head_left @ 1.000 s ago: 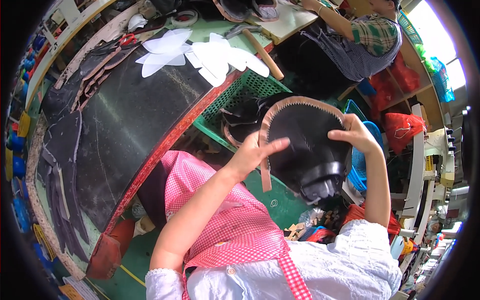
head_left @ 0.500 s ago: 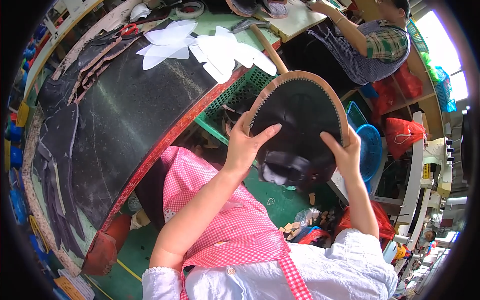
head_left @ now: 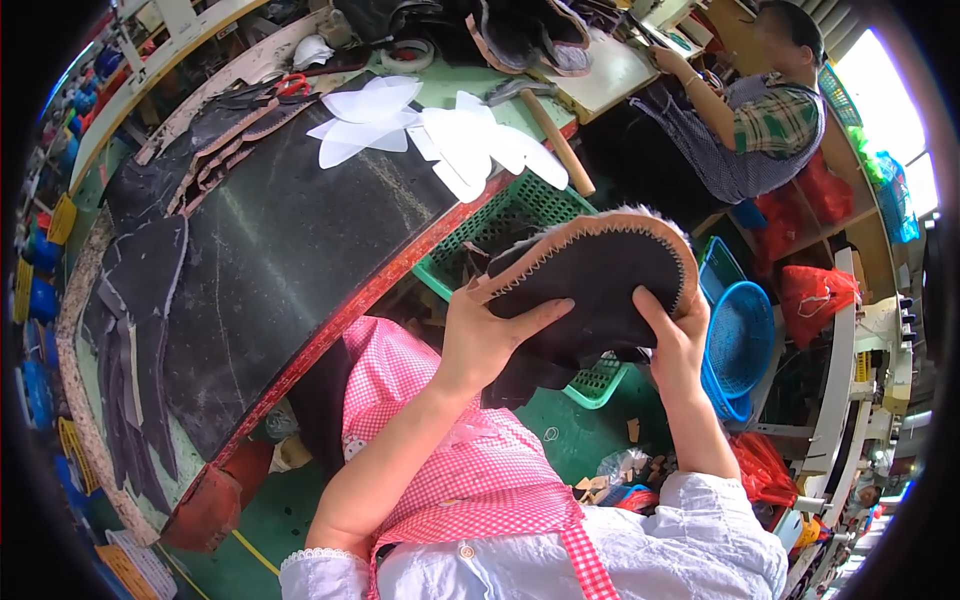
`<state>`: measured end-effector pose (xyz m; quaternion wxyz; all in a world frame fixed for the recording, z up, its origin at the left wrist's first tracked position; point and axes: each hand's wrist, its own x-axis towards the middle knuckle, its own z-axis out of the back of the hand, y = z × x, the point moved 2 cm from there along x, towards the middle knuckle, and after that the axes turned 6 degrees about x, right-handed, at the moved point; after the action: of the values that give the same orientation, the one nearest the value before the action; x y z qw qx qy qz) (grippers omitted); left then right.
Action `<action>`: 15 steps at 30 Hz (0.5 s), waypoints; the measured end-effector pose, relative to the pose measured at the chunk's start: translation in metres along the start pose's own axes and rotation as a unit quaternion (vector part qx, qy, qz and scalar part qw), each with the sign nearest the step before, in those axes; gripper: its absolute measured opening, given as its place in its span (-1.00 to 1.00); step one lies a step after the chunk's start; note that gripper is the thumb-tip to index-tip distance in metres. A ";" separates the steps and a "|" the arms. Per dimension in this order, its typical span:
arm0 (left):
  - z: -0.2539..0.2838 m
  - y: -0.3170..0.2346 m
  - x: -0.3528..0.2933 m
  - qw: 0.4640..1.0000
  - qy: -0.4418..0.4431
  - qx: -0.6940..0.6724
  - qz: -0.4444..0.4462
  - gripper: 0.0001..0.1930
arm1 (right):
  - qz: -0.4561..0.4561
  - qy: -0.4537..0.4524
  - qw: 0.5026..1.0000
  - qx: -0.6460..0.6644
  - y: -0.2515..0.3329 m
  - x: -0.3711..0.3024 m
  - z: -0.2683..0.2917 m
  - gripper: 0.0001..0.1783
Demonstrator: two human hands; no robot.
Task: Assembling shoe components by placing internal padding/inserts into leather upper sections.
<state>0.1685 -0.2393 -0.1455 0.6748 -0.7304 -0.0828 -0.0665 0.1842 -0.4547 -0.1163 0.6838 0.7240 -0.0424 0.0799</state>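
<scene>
Between my hands is a black upper (head_left: 605,280), apparently leather, with a tan rim, zigzag stitching along it and pale fluff showing past the far edge. My left hand (head_left: 488,335) grips its left side, the thumb lying on the black face. On the right side my right hand (head_left: 678,335) pinches the rim, with its thumb also on the face and most fingers hidden behind. The lower part hangs in dark folds. Just beyond it, a green basket (head_left: 440,268) holds dark pieces that are partly hidden.
To the left stands a red-edged table (head_left: 330,335) with black sheets, white templates (head_left: 465,140), a hammer (head_left: 555,140) and red-handled scissors (head_left: 292,84). A co-worker (head_left: 740,115) sits at the far right. Blue baskets (head_left: 740,340) and a red bag (head_left: 815,300) are at right.
The upper has come down and tilted, so its rim looks flatter and fluff shows along its far edge. Both hands keep hold; the right has moved slightly left and lower.
</scene>
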 end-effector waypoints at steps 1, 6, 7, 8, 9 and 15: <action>0.004 -0.007 -0.002 1.000 -0.004 0.016 -0.001 -0.46 | -0.026 -0.005 0.999 0.046 -0.002 -0.002 0.000 -0.48; 0.009 -0.010 -0.003 0.999 0.000 -0.024 0.021 -0.63 | -0.097 -0.043 0.987 0.122 -0.008 -0.010 -0.009 -0.56; 0.012 -0.007 -0.006 1.000 -0.002 -0.023 0.021 -0.63 | -0.107 -0.048 0.985 0.127 -0.009 -0.008 -0.008 -0.59; 0.013 -0.002 -0.008 0.995 0.048 -0.047 0.073 -0.67 | -0.103 -0.051 0.984 0.138 -0.008 -0.003 -0.006 -0.60; 0.012 0.002 -0.011 0.985 0.098 -0.071 0.125 -0.71 | -0.103 -0.051 0.984 0.138 -0.006 0.000 -0.007 -0.60; 0.015 0.011 -0.025 0.982 0.024 -0.120 0.147 -0.83 | -0.192 -0.051 0.967 0.159 0.004 0.004 -0.016 -0.60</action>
<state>0.1459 -0.2255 -0.1626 0.5867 -0.8082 0.0500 0.0063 0.1862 -0.4391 -0.1108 0.5592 0.8212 0.0764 -0.0840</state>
